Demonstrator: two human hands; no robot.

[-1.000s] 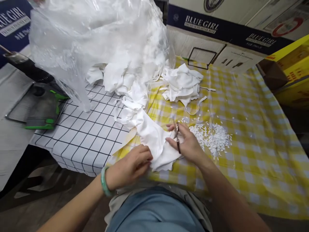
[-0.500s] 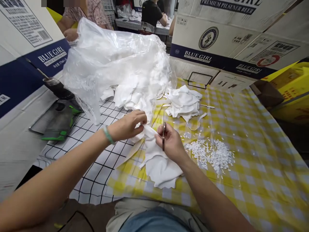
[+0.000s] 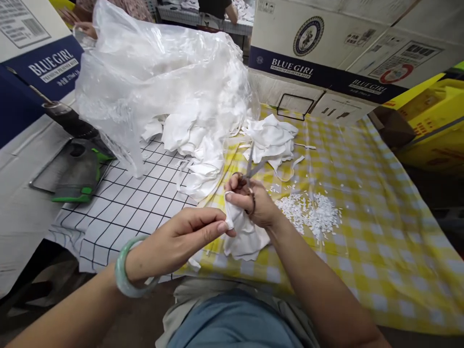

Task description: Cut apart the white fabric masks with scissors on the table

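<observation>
My left hand (image 3: 195, 229), with a green bangle (image 3: 126, 268) at the wrist, pinches the edge of a white fabric piece (image 3: 246, 239) between thumb and fingers. Scissors (image 3: 251, 169) are in my right hand (image 3: 255, 200), their blades apart and pointing away from me. My right thumb and fingers also touch the top of the same fabric, which hangs down to the yellow checked cloth. Beyond my hands lie a pile of white fabric pieces (image 3: 270, 137) and another heap (image 3: 203, 169) spilling from a clear plastic bag (image 3: 163, 67).
Small white clippings (image 3: 311, 212) lie scattered to the right on the yellow checked tablecloth (image 3: 348, 251). A cordless drill (image 3: 74, 166) sits at left near a carton (image 3: 43, 53). Large cartons (image 3: 311, 58) stand at the back. Other people are partly visible beyond.
My left hand has come nearer and down, drawing the fabric edge towards me. In my right hand the scissors have turned, with their blades spread. The whole view has tilted downward.
</observation>
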